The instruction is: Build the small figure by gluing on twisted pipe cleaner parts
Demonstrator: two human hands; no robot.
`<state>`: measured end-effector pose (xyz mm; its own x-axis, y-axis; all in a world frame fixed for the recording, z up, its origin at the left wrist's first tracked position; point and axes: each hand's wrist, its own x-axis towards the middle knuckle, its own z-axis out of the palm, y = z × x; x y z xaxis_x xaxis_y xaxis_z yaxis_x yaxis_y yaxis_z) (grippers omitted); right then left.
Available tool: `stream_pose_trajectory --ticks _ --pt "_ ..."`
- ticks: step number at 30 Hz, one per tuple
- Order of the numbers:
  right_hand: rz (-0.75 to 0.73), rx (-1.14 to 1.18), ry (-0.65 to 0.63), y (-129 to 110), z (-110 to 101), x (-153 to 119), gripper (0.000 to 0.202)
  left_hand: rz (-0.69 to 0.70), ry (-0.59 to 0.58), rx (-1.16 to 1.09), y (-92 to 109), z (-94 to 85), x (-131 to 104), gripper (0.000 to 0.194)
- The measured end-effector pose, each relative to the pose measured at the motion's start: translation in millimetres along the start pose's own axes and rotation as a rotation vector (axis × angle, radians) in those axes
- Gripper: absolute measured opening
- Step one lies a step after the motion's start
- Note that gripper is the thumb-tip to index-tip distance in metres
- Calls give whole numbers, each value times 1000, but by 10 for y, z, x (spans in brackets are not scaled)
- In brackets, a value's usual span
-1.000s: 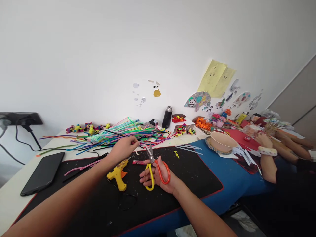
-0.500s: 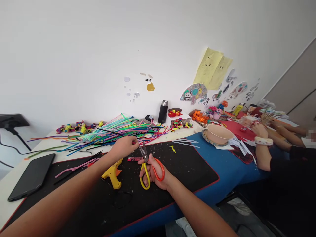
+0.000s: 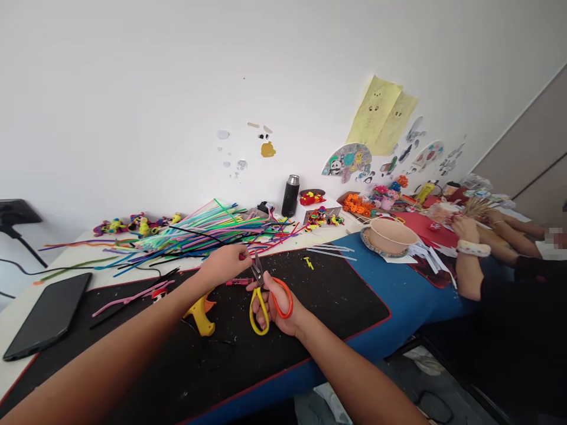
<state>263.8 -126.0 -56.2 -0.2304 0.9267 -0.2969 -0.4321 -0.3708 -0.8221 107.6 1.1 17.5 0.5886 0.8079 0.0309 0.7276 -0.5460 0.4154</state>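
Black mat (image 3: 330, 289) beneath white wall (image 3: 133, 106)

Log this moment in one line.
right hand: holding red-and-yellow-handled metal scissors | left hand: fingers pinched near blades, held item unclear | yellow plastic glue gun: on black mat

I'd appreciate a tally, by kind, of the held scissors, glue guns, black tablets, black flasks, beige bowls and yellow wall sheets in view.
Scissors, in the right hand: 1
Glue gun: 1
Black tablet: 1
Black flask: 1
Beige bowl: 1
Yellow sheets: 2
Total: 7
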Motion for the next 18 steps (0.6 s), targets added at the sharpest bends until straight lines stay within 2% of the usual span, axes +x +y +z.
stream_pose_trajectory --ticks 18 --pt "11 26 29 23 -28 40 67 5 -39 5 34 29 5 22"
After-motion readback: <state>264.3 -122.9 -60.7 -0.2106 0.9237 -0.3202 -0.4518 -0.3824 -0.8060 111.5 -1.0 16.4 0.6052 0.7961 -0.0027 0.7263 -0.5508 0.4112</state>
